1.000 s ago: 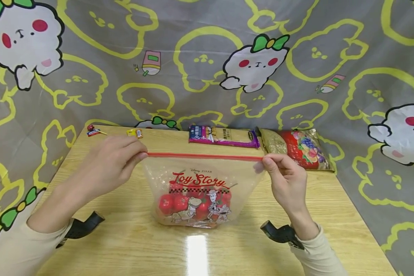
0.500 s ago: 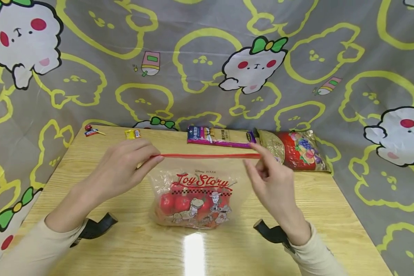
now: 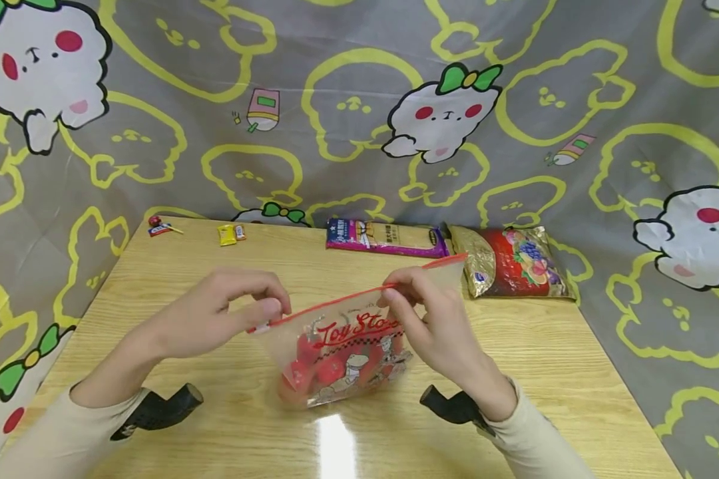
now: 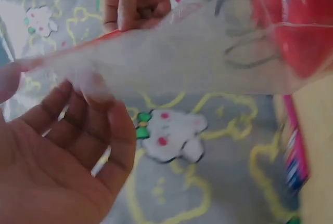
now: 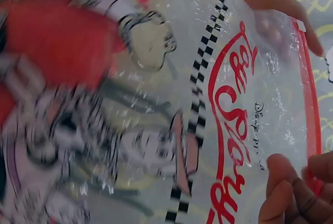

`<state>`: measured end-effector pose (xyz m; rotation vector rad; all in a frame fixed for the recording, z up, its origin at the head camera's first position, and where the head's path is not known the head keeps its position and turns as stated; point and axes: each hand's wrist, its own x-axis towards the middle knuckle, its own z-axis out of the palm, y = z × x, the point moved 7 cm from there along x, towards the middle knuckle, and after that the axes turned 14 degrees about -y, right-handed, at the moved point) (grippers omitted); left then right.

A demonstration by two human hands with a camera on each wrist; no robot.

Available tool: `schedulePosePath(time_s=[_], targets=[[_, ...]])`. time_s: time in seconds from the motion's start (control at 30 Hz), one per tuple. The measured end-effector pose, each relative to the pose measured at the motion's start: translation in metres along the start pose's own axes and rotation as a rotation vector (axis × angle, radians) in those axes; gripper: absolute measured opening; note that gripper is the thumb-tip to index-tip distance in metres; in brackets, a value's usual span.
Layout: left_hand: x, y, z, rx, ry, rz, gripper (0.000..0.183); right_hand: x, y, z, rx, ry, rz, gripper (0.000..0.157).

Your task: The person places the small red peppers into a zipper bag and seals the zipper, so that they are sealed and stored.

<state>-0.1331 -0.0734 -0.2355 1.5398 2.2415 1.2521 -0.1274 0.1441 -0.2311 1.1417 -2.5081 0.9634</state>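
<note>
A clear zip bag (image 3: 335, 352) printed "Toy Story" holds several red round things that look like tomatoes (image 3: 331, 367). It stands tilted on the table, its red zip edge sloping up to the right. My left hand (image 3: 216, 316) holds the bag's left top corner between thumb and fingers, beside a small white zip end piece (image 5: 302, 25). With thumb and index finger, my right hand (image 3: 434, 322) pinches the red zip strip (image 5: 311, 99) right of its middle. In the left wrist view, the left fingers (image 4: 117, 146) lie partly behind the clear film.
Along the wooden table's (image 3: 216, 439) back edge lie a lollipop (image 3: 156, 221), a small yellow packet (image 3: 228, 234), a purple noodle packet (image 3: 386, 237) and a gold-and-red bag (image 3: 518, 263). A patterned grey cloth (image 3: 335, 179) hangs behind.
The right hand has left the bag's right corner and moved left along the zip. The left hand and left corner have dropped, so the bag tilts.
</note>
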Motion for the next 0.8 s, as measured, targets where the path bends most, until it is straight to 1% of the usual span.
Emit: schedulePosePath(time_s=[0.03,0.07,0.1,0.13,0.17,0.2,0.3,0.33,0.4,0.43,0.47,0.53,0.57,0.63,0.7,0.77,0.8], targets=[[-0.001,-0.004,0.003,-0.128,-0.028,0.008,0.020,-0.001,-0.002,-0.002,0.034,0.003,-0.020,0.011],[-0.001,-0.009,0.007,-0.235,-0.042,0.005,0.025,-0.002,-0.003,-0.004,0.070,0.007,-0.038,0.011],[-0.001,-0.016,0.012,-0.323,-0.046,-0.015,0.028,-0.002,-0.005,-0.006,0.108,0.012,-0.055,0.011],[0.001,-0.025,0.017,-0.392,-0.040,-0.050,0.030,-0.003,-0.006,-0.008,0.152,0.018,-0.079,0.010],[0.002,-0.036,0.024,-0.442,-0.018,-0.103,0.031,-0.003,-0.008,-0.010,0.194,0.023,-0.103,0.009],[0.004,-0.049,0.032,-0.491,0.008,-0.174,0.031,-0.002,-0.009,-0.011,0.236,0.027,-0.129,0.008],[0.005,-0.089,0.062,-0.580,0.092,-0.427,0.032,0.000,-0.012,-0.012,0.363,0.030,-0.199,0.011],[0.006,-0.101,0.072,-0.620,0.115,-0.490,0.036,0.001,-0.012,-0.012,0.402,0.031,-0.221,0.013],[0.007,-0.122,0.096,-0.739,0.141,-0.568,0.046,0.003,-0.013,-0.013,0.474,0.029,-0.252,0.015],[0.008,-0.130,0.107,-0.816,0.144,-0.591,0.050,0.004,-0.013,-0.013,0.504,0.030,-0.265,0.016],[0.009,-0.136,0.119,-0.909,0.148,-0.600,0.053,0.004,-0.013,-0.012,0.533,0.030,-0.276,0.017],[0.012,-0.143,0.141,-1.111,0.136,-0.584,0.059,0.005,-0.012,-0.012,0.580,0.033,-0.292,0.018],[0.014,-0.145,0.150,-1.206,0.127,-0.577,0.062,0.005,-0.012,-0.012,0.596,0.033,-0.297,0.018],[0.016,-0.145,0.166,-1.362,0.109,-0.559,0.066,0.004,-0.010,-0.012,0.618,0.038,-0.299,0.017],[0.019,-0.143,0.176,-1.454,0.089,-0.536,0.071,0.002,-0.008,-0.013,0.641,0.048,-0.302,0.013],[0.019,-0.143,0.180,-1.487,0.085,-0.527,0.070,-0.001,-0.004,-0.017,0.676,0.065,-0.309,0.010],[0.019,-0.144,0.180,-1.498,0.087,-0.518,0.066,-0.003,-0.002,-0.020,0.700,0.074,-0.315,0.012]])
